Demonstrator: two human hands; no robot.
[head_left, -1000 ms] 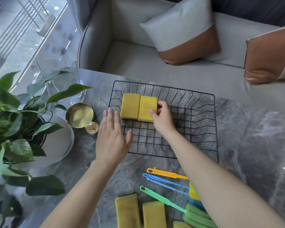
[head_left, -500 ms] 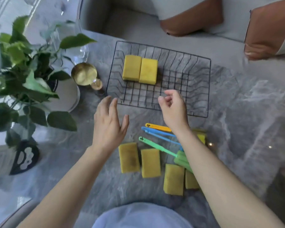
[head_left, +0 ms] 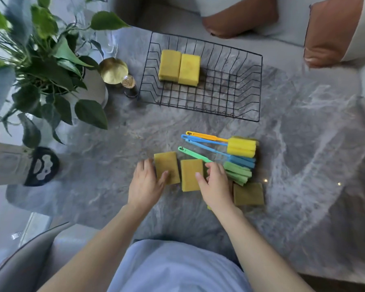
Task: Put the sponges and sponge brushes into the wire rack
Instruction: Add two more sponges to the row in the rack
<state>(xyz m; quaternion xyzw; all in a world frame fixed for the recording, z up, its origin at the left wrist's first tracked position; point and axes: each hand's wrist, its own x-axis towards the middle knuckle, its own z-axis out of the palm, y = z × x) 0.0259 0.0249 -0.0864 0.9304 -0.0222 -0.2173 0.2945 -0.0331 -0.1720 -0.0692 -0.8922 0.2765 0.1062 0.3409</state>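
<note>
**Hands on two table sponges, rack at twelve o'clock**

Hands low at six o'clock on the grey marble table (head_left: 303, 144); left hand (head_left: 144, 186) spread over the left table sponge (head_left: 166, 165), fingers on its left edge and thumb pressed on its top, not yet closed round it; right hand (head_left: 216, 186) loosely curled against the right edge of the middle sponge (head_left: 191, 174), thumb on its face, fingers partly bent, grasp not fully closed; whether either sponge is lifted, cannot tell.

Wire rack (head_left: 230, 95) at twelve o'clock from the hands, two yellow sponges (head_left: 179, 68) flat inside, side by side and touching, in its far-left part.

Sponge brushes at two o'clock from the right hand, handles fanned towards ten o'clock: orange-handled brush (head_left: 241, 146) with yellow head, blue brush (head_left: 240, 159), green brush (head_left: 237, 172), heads bunched together; another sponge (head_left: 248, 193) at three o'clock of the right hand, just below the green head.

Potted plant (head_left: 40, 66) at ten o'clock; gold cup (head_left: 113, 71) just left of the rack.
</note>
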